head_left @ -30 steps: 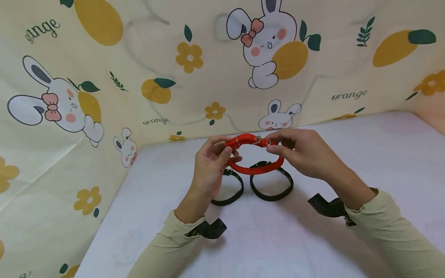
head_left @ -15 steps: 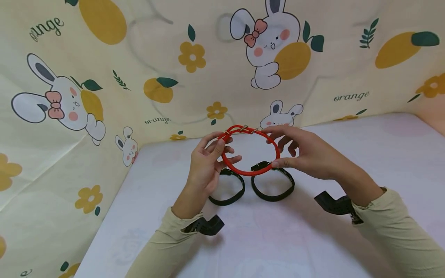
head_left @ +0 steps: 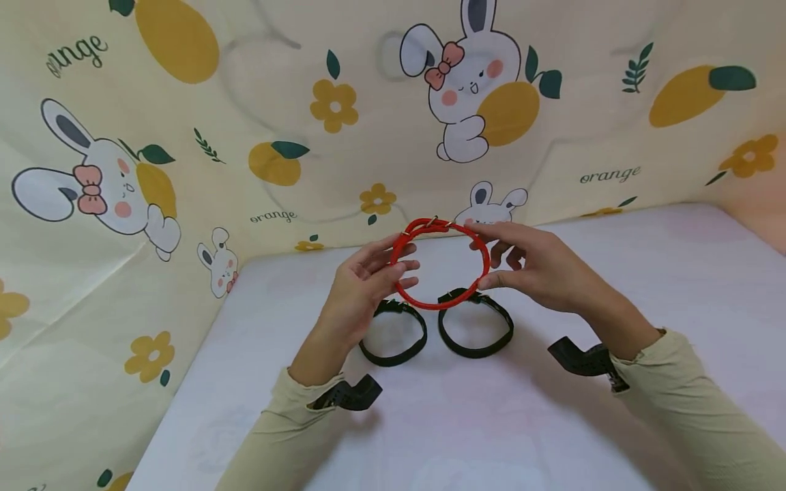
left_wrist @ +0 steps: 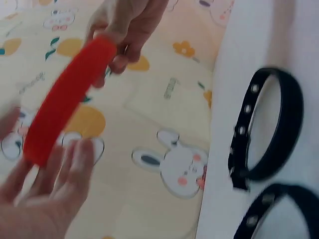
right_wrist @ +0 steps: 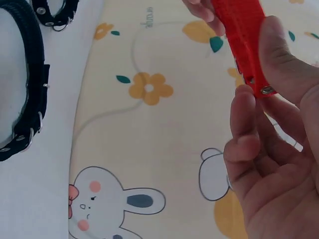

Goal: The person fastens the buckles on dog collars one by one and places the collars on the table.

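Note:
A red buckled collar, closed into a ring, is held up above the table with its opening toward the head camera. Its metal buckle sits along the top edge. My left hand holds its left side, thumb in front and fingers behind. At the right side, my right hand grips the band between the thumb low down and the index finger near the top. The right wrist view shows metal eyelets on the red band. Below lie two black collars, a left one and a right one, both buckled into rings.
The table has a pale white cover. A cream fabric backdrop printed with rabbits and oranges rises along its back and left edges. Black straps stick out from both sleeves at the wrists.
The red collar has been tipped up from a flatter pose, so its ring now faces the head camera. My right hand has spread its thumb and index finger along the band. The black collars stay put.

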The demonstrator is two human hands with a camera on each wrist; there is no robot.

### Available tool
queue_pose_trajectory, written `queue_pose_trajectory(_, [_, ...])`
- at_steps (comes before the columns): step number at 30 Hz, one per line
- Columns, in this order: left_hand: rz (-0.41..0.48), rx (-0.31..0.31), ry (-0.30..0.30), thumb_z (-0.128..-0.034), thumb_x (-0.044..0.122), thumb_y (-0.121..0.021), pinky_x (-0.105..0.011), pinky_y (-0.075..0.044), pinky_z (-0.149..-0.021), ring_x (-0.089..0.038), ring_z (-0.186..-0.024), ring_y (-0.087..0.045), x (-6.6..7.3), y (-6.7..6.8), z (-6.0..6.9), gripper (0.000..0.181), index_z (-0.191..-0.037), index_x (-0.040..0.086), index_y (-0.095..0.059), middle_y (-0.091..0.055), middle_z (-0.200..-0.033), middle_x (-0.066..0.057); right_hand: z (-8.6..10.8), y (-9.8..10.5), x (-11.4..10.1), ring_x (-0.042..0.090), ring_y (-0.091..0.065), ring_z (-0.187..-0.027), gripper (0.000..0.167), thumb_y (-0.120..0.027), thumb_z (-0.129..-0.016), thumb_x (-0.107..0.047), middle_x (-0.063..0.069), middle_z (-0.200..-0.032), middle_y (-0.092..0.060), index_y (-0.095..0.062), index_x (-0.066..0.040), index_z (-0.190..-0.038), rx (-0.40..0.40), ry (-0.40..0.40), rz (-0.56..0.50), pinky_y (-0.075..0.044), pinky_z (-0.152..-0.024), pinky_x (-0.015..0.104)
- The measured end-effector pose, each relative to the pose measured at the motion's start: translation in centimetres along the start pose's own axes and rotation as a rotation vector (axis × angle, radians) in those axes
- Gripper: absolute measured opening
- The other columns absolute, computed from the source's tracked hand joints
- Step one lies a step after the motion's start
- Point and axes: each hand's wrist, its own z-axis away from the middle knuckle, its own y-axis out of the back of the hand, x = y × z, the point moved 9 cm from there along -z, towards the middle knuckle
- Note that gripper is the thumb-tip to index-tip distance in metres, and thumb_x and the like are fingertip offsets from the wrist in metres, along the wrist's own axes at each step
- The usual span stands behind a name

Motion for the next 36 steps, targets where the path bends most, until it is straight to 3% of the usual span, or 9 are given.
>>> queue_pose_trajectory(3, [-0.174, -0.132, -0.046, -0.0892, -0.006, -0.067, -0.038, -0.054, -0.097, -0.025, -0.129, -0.058, 0.4, -0.2, 0.0, 0.069, -0.148, 0.024, -0.047, -0.054, -0.146, -0.004, -0.2, -0.1, 0.8, 0.016, -0.059, -0.095, 0.071, -0.080, -0.083, -0.021, 0.002, -0.112, -0.064, -0.050, -0.022, -0.147, 0.017, -0.050, -0.005, -0.049, -0.077, 0.023])
queue_pose_trajectory(6, [-0.320, -0.170, -0.119, -0.0845, -0.007, -0.072, -0.037, -0.055, -0.097, -0.027, -0.131, -0.055, 0.8, -0.1, -0.2, 0.081, -0.152, 0.026, -0.042, -0.054, -0.145, -0.002, -0.3, 0.0, 1.3, 0.019, -0.057, -0.095, 0.066, -0.078, -0.086, -0.022, 0.003, -0.111, -0.061, -0.052, -0.022, -0.146, 0.047, -0.087, -0.029, -0.049, -0.076, 0.022])
queue_pose_trajectory(8, [-0.382, -0.147, -0.161, -0.0835, -0.006, -0.074, -0.036, -0.056, -0.095, -0.027, -0.128, -0.057, 1.0, 0.2, -0.4, 0.082, -0.152, 0.025, -0.042, -0.057, -0.142, -0.005, -0.4, 0.0, 1.5, 0.020, -0.057, -0.098, 0.063, -0.078, -0.086, -0.023, 0.004, -0.114, -0.060, -0.054, -0.023, -0.144, 0.071, -0.111, -0.045, -0.048, -0.076, 0.020])
queue_pose_trajectory(11, [-0.407, -0.106, -0.175, -0.0837, -0.005, -0.074, -0.035, -0.057, -0.091, -0.025, -0.125, -0.061, 1.0, 0.6, -0.9, 0.079, -0.151, 0.023, -0.044, -0.060, -0.139, -0.008, -0.5, -0.2, 1.8, 0.021, -0.057, -0.104, 0.062, -0.079, -0.084, -0.022, 0.004, -0.124, -0.060, -0.056, -0.023, -0.142, 0.083, -0.136, -0.053, -0.049, -0.077, 0.020])
queue_pose_trajectory(17, [-0.430, -0.061, -0.138, -0.0829, -0.006, -0.074, -0.033, -0.058, -0.088, -0.027, -0.126, -0.060, 0.3, 1.6, -1.4, 0.077, -0.150, 0.019, -0.046, -0.056, -0.141, -0.008, -0.7, -1.3, 2.1, 0.028, -0.062, -0.098, 0.071, -0.082, -0.081, -0.023, 0.009, -0.133, -0.058, -0.053, -0.019, -0.145, 0.003, -0.142, -0.065, -0.054, -0.074, 0.026])
queue_pose_trajectory(20, [-0.457, -0.057, -0.136, -0.0816, -0.006, -0.076, -0.035, -0.059, -0.088, -0.028, -0.126, -0.058, -0.1, 2.0, -1.7, 0.077, -0.149, 0.020, -0.048, -0.051, -0.141, -0.007, -1.1, -1.7, 2.4, 0.028, -0.060, -0.110, 0.073, -0.084, -0.078, -0.023, 0.009, -0.130, -0.062, -0.054, -0.019, -0.144, -0.002, -0.124, -0.045, -0.055, -0.079, 0.032])
queue_pose_trajectory(24, [-0.538, -0.028, -0.122, -0.0800, -0.003, -0.079, -0.036, -0.058, -0.089, -0.028, -0.122, -0.061, -0.7, 2.7, -2.3, 0.075, -0.146, 0.020, -0.051, -0.053, -0.140, -0.006, -1.9, -2.5, 3.4, 0.025, -0.057, -0.117, 0.071, -0.085, -0.078, -0.019, 0.007, -0.124, -0.067, -0.056, -0.017, -0.143, -0.010, -0.105, -0.014, -0.053, -0.085, 0.038])
queue_pose_trajectory(30, [-0.674, 0.038, -0.032, -0.0764, 0.002, -0.084, -0.036, -0.057, -0.092, -0.033, -0.107, -0.067, -2.1, 4.6, -3.6, 0.072, -0.141, 0.018, -0.057, -0.063, -0.134, -0.006, -3.5, -4.8, 5.2, 0.024, -0.059, -0.109, 0.069, -0.085, -0.079, -0.026, 0.007, -0.125, -0.067, -0.056, -0.018, -0.142, -0.096, -0.147, -0.009, -0.053, -0.079, 0.033])
queue_pose_trajectory(36, [-0.820, 0.036, -0.047, -0.0744, 0.008, -0.087, -0.037, -0.057, -0.093, -0.028, -0.116, -0.065, -2.4, 5.4, -5.2, 0.073, -0.141, 0.016, -0.057, -0.065, -0.134, -0.007, -5.2, -6.0, 6.4, 0.028, -0.061, -0.113, 0.070, -0.085, -0.079, -0.025, 0.009, -0.131, -0.066, -0.056, -0.015, -0.143, -0.164, -0.186, -0.016, -0.054, -0.082, 0.036])
